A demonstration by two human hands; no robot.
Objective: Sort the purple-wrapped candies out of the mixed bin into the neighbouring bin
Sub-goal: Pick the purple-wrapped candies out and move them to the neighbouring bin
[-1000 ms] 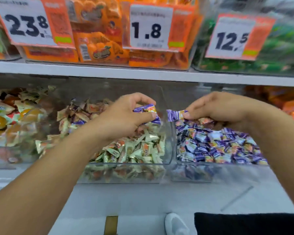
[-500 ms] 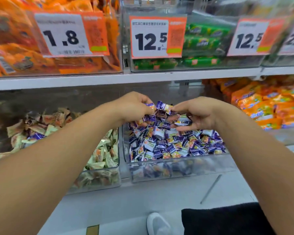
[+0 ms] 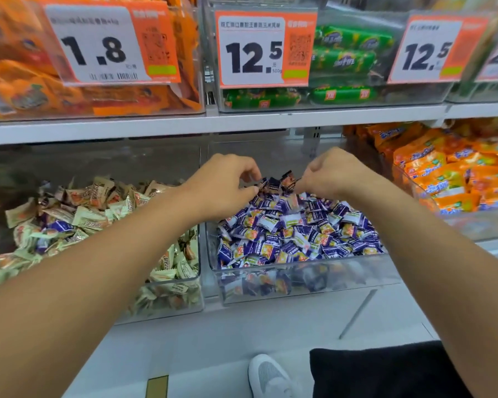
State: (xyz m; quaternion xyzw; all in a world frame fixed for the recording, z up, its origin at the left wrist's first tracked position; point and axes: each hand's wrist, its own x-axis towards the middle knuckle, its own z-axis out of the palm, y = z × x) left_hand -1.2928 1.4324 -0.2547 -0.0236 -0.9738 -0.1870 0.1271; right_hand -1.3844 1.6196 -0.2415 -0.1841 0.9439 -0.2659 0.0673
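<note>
Purple wrappers fill the neighbouring bin [image 3: 299, 271], a clear-walled container on the lower shelf [image 3: 242, 320], heaped highest toward the back. Both hands are raised over that heap. The left hand [image 3: 227, 182] has thumb and curled fingers closed on a small cluster of purple-wrapped candies [image 3: 279, 182], and the right hand [image 3: 325, 173] pinches the same cluster from the other side. Judged from this position, the candies are held directly above the pile so that they fall among their own kind when let go; release has not occurred.

The mixed bin [image 3: 167, 288], touching the purple one on its left, holds mainly cream-wrapped candies [image 3: 92, 216]. At least one stray purple candy [image 3: 58, 225] lies among them near the left forearm, so sorting is judged incomplete.

To the right, a further clear bin [image 3: 431, 196] carries orange packets [image 3: 449, 173]. The upper shelf bins hold orange bags [image 3: 26, 90] and green rolls [image 3: 342, 61], fronted by price cards.
</note>
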